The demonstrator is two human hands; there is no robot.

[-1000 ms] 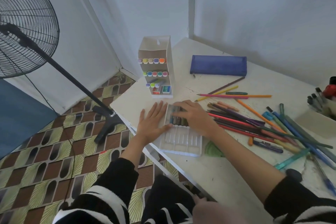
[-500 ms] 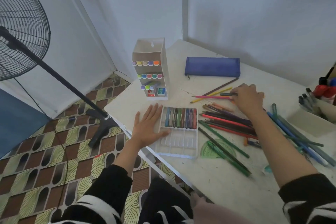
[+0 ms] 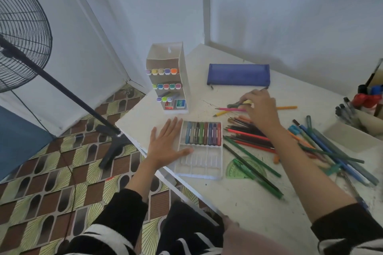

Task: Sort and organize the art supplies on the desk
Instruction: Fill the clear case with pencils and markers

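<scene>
A white tray (image 3: 199, 168) lies mid-frame, crayons (image 3: 204, 133) side by side in its upper row. Right of it pencils (image 3: 248, 138) sprawl loose. Above, a blue pouch (image 3: 238, 77) lies flat; markers (image 3: 165, 86) fill an upright stand (image 3: 185, 80). The right hand (image 3: 260, 107) pinches a green pen (image 3: 233, 106).

Not much I can confirm from my end: just behind the crayon tray (image 3: 199, 161) the right hand (image 3: 259, 107) covers most of a grey-green stick (image 3: 233, 106) and a yellow bit (image 3: 247, 102), so I can't tell if it's pinching either. Right of the tray the forearm hides the middle of the pencil pile (image 3: 248, 136). Far left of it the fan (image 3: 20, 33) gets chopped by the frame edge. The labels on the little boxes (image 3: 180, 104) behind the tray are too tiny to read.
</scene>
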